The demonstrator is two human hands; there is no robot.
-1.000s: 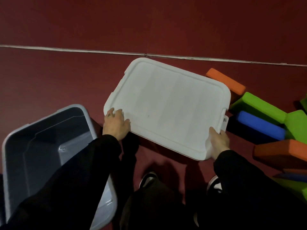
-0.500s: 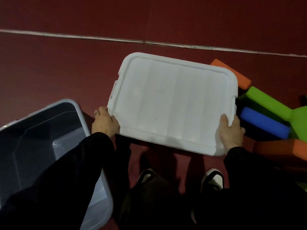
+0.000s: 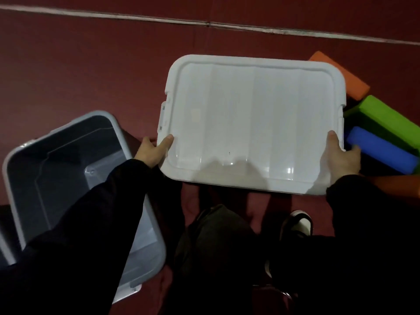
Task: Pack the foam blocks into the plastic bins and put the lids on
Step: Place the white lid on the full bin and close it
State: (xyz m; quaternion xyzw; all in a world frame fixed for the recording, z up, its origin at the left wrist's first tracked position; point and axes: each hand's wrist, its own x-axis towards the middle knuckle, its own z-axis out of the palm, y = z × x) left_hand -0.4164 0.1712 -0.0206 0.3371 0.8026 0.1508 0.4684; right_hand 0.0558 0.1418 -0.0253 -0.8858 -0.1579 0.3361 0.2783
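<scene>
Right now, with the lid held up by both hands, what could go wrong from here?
1. The bin looks empty and the blocks lie loose on the floor, so closing it now would probably skip the packing.
2. The left hand and right hand grip the lid only at its near corners; its far edge could dip or slip.

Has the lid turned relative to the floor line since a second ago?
Yes. The lid has rotated anticlockwise, its far edge now almost parallel to the white floor line.
</scene>
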